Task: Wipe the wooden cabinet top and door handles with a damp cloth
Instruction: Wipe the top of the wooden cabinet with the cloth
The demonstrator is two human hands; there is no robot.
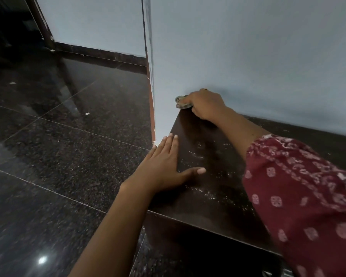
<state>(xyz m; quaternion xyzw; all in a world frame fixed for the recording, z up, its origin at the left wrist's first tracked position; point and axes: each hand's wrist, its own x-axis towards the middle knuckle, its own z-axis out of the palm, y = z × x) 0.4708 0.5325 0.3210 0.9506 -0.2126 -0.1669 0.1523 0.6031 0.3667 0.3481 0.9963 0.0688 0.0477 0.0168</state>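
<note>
Right hand [205, 104] clamps the cloth [182, 102] at the top's [214, 188] far corner; left hand [164, 166] lies flat, open. White specks remain; handles unseen, likely untouched.

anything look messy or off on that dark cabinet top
Yes: pale crumbs or dust specks are scattered across the dark wooden cabinet top, mostly between the two hands. The right hand presses a bunched cloth into the back corner, so the specks remain unwiped.
</note>
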